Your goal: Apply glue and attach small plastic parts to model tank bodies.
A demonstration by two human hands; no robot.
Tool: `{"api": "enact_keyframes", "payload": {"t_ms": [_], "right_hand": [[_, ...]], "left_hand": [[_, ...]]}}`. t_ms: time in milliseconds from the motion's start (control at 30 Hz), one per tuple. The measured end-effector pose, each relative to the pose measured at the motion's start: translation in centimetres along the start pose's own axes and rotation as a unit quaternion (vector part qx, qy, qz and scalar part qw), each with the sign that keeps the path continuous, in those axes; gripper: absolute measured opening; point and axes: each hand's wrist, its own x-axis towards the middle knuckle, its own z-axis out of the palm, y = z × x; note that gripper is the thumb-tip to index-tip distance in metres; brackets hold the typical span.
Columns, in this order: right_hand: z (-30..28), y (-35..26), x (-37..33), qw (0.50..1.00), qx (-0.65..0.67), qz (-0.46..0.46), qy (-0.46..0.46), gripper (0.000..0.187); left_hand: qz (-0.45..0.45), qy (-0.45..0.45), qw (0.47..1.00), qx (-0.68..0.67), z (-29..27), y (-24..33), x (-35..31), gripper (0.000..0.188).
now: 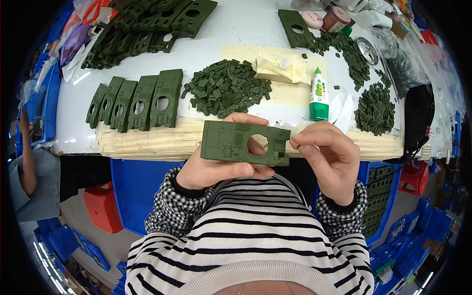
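Note:
My left hand [209,169] grips a dark green plastic model tank hull [226,142], with its large round opening facing up. The thumb lies along the near edge and the fingers go round behind and beneath. Beside the hull's right end, my right hand [334,157] is closed in a pinch; a small dark piece [299,146] shows between thumb and fingertips, its shape mostly hidden. Beyond the hull lies a heap of small green plastic pieces [223,88]. A white glue bottle with a green base [319,98] stands past my right hand.
A row of similar hulls [140,101] lies left on the white table [206,46]; more hulls [147,24] are stacked behind. Small pieces [376,108] are heaped right, near a taped block [282,66]. Blue bins [140,196] and red stools [103,206] stand below. Another person's arm [27,157] shows far left.

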Motion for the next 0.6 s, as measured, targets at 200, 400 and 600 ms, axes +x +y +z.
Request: {"api": "enact_keyframes", "payload": {"t_ms": [200,400,600], "right_hand": [[0.0,-1.2,0.0,0.991,0.07,0.093,0.059,0.019],[-1.3,-1.2,0.9,0.998,0.001,0.044,-0.045,0.013],[-1.2,-0.9,0.8,0.986,0.083,0.14,-0.031,0.01]], "left_hand": [[0.068,-0.057,0.995,0.047,-1.4,-0.2,0.2,0.062],[0.066,-0.026,0.996,0.048,-0.5,0.2,0.2,0.064],[0.049,-0.015,0.997,0.053,0.4,0.4,0.7,0.064]]}}
